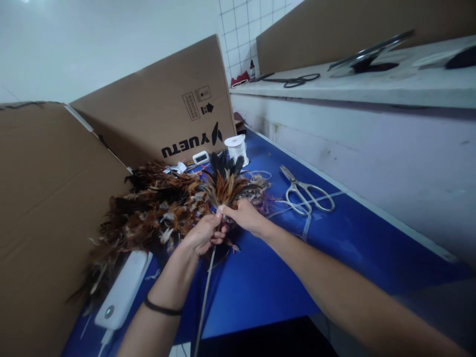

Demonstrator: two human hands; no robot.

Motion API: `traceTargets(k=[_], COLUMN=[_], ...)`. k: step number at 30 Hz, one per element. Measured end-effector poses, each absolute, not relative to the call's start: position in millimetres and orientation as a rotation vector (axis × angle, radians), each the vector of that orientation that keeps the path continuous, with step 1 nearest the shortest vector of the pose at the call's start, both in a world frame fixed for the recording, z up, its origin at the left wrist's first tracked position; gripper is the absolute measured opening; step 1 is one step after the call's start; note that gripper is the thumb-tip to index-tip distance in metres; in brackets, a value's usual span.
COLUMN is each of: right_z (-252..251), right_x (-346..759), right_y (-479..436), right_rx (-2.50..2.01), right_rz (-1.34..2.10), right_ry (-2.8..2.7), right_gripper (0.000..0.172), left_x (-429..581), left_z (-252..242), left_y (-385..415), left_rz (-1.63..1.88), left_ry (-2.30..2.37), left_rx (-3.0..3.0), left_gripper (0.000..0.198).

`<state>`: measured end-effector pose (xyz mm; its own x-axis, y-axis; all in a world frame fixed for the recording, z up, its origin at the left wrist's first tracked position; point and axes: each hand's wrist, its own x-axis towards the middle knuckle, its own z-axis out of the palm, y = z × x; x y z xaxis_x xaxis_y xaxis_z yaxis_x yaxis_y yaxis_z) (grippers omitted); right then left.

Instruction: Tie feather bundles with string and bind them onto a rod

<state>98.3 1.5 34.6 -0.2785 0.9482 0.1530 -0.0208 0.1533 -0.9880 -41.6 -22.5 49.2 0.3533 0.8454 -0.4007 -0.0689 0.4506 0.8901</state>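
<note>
Left hand [203, 233] and right hand [243, 215] fingers pinched on feather bundle [226, 186]; scissors [305, 193] at 3 o'clock on surface [260, 282].

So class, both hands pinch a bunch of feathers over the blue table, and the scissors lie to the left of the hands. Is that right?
Not quite. The head view shows the scissors lying right of the hands, not left. The left hand and right hand do pinch the feather bunch over the blue table.

The quills of the bunch [226, 186] vanish inside the hands, left [204, 233] and right [243, 215]. The rod [204, 297] runs off the bottom edge. Feathers [148, 213] hide the desk [267, 277] beneath. The ledge's [334, 82] items blur.
</note>
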Motion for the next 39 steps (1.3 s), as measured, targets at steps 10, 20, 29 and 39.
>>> traceTargets(k=[10, 20, 29, 39], right_z=[21.6, 33.8, 26.7, 38.0], right_x=[97.4, 93.3, 92.8, 102.1], right_y=[9.7, 2.7, 8.3, 5.2], right_rx=[-1.11, -0.974, -1.042, -1.078], right_rz=[1.133, 1.38, 1.133, 1.381], right_ry=[-1.498, -1.393, -1.487, -1.471], right_gripper=[0.028, 0.028, 0.03, 0.018], left_x=[-34.4, -48.8, -46.2, -40.9], left_z=[35.9, 36.4, 34.9, 41.2], left_y=[-21.4, -16.9, -16.2, -21.5], left_rz=[0.879, 0.692, 0.816, 0.964], left_ry=[1.037, 0.738, 0.727, 0.835], left_rx=[0.825, 0.556, 0.514, 0.649], left_gripper=[0.033, 0.032, 0.012, 0.026])
